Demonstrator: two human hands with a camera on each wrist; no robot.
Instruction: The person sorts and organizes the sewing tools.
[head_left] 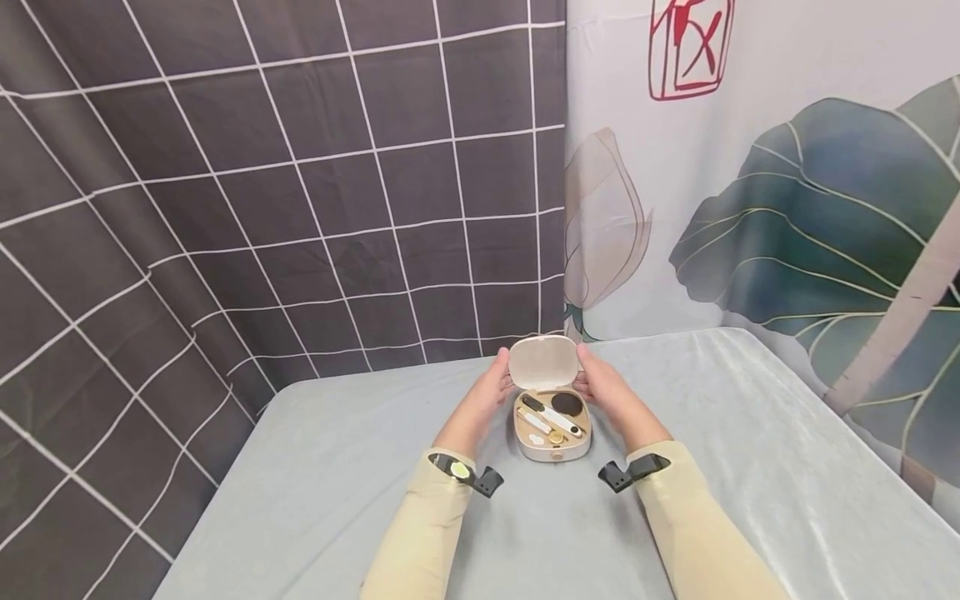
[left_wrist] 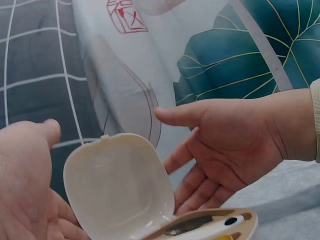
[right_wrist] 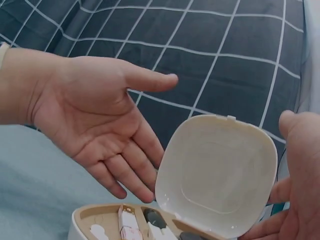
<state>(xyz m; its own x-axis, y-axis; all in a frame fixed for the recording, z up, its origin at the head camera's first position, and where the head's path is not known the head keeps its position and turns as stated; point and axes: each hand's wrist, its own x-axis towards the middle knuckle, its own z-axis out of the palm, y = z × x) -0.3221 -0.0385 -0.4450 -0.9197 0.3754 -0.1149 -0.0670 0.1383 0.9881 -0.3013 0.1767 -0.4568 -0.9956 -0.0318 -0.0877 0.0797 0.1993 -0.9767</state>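
A small white case (head_left: 553, 451) stands on the bed-like surface with its lid (head_left: 543, 362) raised upright. Its tan insert holds a white stick-shaped tool (head_left: 561, 419) with a dark end, a dark round piece (head_left: 567, 404), a small white plug-like piece (right_wrist: 128, 220) and a yellow round piece (head_left: 556, 437). My left hand (head_left: 482, 402) is at the lid's left side, fingers extended with their tips by its edge. On the other side, my right hand (head_left: 609, 396) has its palm turned inward and its straight fingers reaching behind the lid's edge. Neither thumb touches the lid.
Pale blue-grey cloth (head_left: 322, 492) covers the surface under the case. Behind it hangs a dark curtain (head_left: 337, 208) with a white grid, beside a white curtain (head_left: 637, 167) printed with large leaves. A black band (head_left: 465, 475) with a camera mount is on each forearm.
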